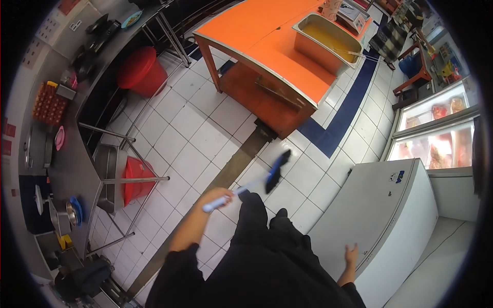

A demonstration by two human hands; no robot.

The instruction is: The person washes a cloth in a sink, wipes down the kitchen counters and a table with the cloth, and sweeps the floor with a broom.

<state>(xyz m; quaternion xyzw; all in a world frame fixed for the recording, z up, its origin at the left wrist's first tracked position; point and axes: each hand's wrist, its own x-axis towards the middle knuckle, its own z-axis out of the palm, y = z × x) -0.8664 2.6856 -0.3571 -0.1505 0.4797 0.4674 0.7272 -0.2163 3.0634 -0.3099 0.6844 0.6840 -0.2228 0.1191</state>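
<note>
My left hand (220, 198) is closed round the pale blue handle of a brush (278, 171). The brush has a blue head with dark bristles, held over the white tiled floor (197, 136) just ahead of my feet, and it looks slightly blurred. On the other side, my right hand (352, 253) is empty with its fingers apart, beside the top of a white chest freezer (359, 197).
An orange table (241, 25) stands ahead, bearing a metal tub (328, 41) of yellow liquid. Steel counters with a red bin (141, 72) and a red bucket (137, 179) are at left. A lit display case (436, 143) stands right; a person (389, 41) is farther off.
</note>
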